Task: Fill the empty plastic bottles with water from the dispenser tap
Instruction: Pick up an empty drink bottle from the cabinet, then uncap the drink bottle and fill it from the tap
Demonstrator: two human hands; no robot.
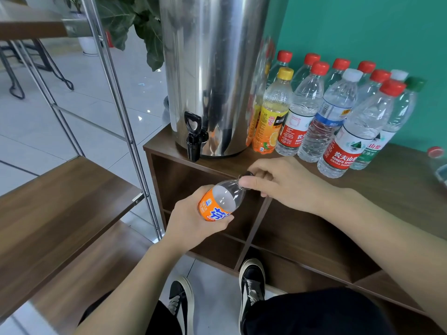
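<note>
Two bare hands work on one small bottle (222,200) with an orange label, held in front of the wooden cabinet (302,221), below and a little right of the black tap (193,139). The left hand (193,222) wraps round the bottle's labelled body, fingers curled under it and thumb across the label, so the bottle lies tilted with its neck pointing up and to the right. The right hand (283,183) pinches the dark cap (246,174) at the neck between thumb and curled fingers; whether the cap is tight or already loosened cannot be told from this angle. The clear upper part of the bottle looks empty.

The tap sticks out from the base of a tall steel dispenser (212,68) that stands on the cabinet's top at its left corner. Just right of the dispenser stands a crowd of capped plastic bottles (338,112): most clear with red caps, one yellow-capped with an orange juice label (273,114), two with white caps and one with a green cap. Another red-capped bottle (437,163) lies at the far right edge, well apart from the crowd. Below, two black shoes (251,281) rest on the pale tiled floor, and a metal-framed shelf (72,194) with wooden boards stands to the left
</note>
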